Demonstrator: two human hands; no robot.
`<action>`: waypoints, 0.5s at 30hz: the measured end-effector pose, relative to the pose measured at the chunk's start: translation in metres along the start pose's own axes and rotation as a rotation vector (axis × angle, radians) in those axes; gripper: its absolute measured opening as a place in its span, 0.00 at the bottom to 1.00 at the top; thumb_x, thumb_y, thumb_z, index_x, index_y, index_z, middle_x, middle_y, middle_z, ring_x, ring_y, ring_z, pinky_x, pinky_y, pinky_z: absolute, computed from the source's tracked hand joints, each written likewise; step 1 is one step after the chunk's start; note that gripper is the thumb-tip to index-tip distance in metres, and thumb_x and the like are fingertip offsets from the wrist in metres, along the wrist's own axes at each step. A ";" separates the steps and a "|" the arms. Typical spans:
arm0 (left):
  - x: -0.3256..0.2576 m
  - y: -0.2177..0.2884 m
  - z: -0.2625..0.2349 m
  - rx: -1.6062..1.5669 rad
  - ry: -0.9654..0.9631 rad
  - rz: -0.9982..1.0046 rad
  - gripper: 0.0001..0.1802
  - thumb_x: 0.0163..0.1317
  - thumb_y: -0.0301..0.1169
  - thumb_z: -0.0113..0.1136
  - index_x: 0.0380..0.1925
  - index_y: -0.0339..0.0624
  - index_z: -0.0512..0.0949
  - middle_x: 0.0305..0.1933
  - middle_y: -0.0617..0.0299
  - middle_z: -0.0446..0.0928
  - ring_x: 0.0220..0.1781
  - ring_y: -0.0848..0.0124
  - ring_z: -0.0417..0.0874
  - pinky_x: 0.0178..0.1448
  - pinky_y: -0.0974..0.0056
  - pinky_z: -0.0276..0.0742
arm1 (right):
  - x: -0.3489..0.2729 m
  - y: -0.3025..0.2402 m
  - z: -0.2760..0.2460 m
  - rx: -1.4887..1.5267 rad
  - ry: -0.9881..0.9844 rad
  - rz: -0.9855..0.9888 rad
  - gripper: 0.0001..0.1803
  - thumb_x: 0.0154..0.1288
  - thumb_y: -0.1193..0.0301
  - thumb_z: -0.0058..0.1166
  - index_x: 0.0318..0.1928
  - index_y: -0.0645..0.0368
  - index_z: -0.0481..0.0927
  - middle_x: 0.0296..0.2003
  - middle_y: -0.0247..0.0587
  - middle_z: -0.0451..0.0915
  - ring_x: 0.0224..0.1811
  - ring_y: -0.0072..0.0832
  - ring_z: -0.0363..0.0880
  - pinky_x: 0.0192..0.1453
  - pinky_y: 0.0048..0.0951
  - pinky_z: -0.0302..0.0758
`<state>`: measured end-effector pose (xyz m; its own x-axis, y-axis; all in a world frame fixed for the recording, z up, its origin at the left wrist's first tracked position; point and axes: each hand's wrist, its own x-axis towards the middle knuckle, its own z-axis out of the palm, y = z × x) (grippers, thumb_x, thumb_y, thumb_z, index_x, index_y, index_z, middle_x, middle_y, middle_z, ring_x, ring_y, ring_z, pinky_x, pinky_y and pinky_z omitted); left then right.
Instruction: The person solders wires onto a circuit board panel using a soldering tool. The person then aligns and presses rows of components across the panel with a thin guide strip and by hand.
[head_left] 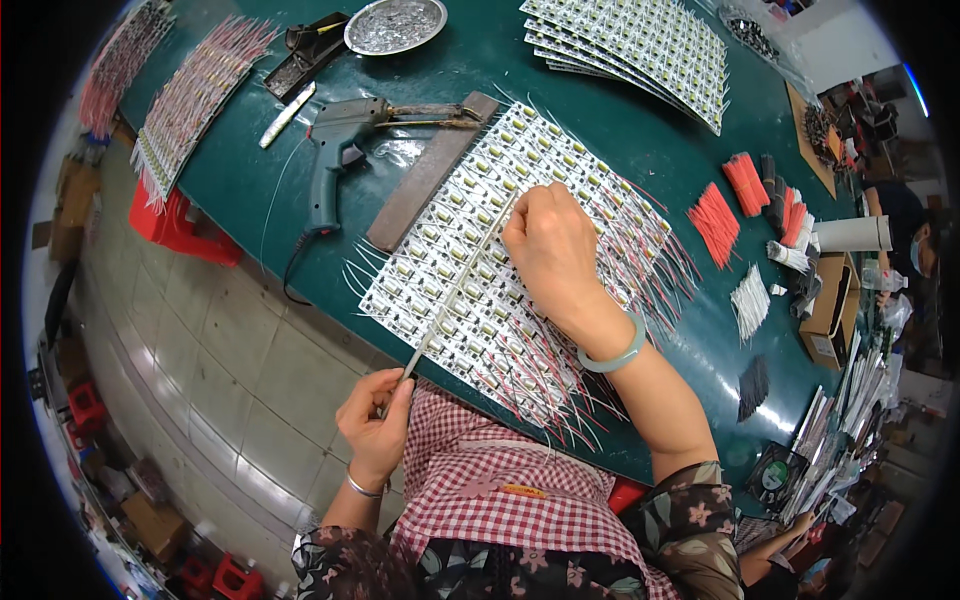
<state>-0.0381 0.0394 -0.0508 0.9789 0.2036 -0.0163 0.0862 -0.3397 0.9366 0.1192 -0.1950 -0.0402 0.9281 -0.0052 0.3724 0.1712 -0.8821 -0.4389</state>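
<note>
1. Two sheets of small parts with red and white leads [195,90] lie at the far left of the green table [590,130].
2. Next we see a soldering gun [340,140] lying on its side, its tip resting on a long grey bar [432,170]. A round metal dish [395,24] sits beyond it, at the far edge.
3. Near the table's near edge, our left hand [375,425] is closed, fingers pinched together on the lower end of a thin metal strip [455,290].
4. That strip runs diagonally, up and to the right, across a large panel of small white boards [470,270], which lies in the middle of the table with red and white wires sticking out along its right side.
5. Our right hand [550,250] rests on the panel, fingers curled together and pressing down on the upper end of the strip. A pale green bangle [615,350] circles that wrist.
6. Further right lie bundles of red wires [730,205], then a bundle of white wires [750,300].
7. At the far right stands a cardboard box [832,310].
8. More white panels [640,45] are stacked at the far side.
</note>
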 end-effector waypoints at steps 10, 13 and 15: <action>0.008 -0.004 0.003 -0.013 -0.029 0.039 0.07 0.60 0.20 0.71 0.38 0.33 0.85 0.23 0.66 0.79 0.22 0.84 0.70 0.25 0.75 0.61 | -0.017 0.003 -0.025 0.431 -0.028 0.240 0.04 0.65 0.81 0.59 0.40 0.64 0.78 0.35 0.45 0.77 0.32 0.34 0.80 0.35 0.33 0.77; 0.011 0.004 0.009 0.017 -0.033 0.050 0.07 0.60 0.19 0.71 0.38 0.33 0.85 0.24 0.65 0.79 0.23 0.84 0.70 0.25 0.75 0.62 | -0.020 0.009 -0.026 0.519 0.035 0.263 0.06 0.67 0.80 0.58 0.44 0.64 0.79 0.38 0.43 0.76 0.35 0.29 0.79 0.36 0.27 0.78; 0.015 0.010 0.014 0.031 -0.027 0.075 0.07 0.60 0.19 0.70 0.39 0.33 0.85 0.25 0.65 0.80 0.23 0.84 0.71 0.26 0.75 0.62 | -0.019 0.013 -0.029 0.569 0.082 0.298 0.06 0.67 0.80 0.58 0.44 0.64 0.79 0.39 0.43 0.76 0.36 0.28 0.79 0.36 0.27 0.78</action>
<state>-0.0195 0.0263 -0.0464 0.9875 0.1514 0.0435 0.0177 -0.3812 0.9243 0.0947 -0.2202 -0.0295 0.9384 -0.2674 0.2189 0.0795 -0.4493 -0.8898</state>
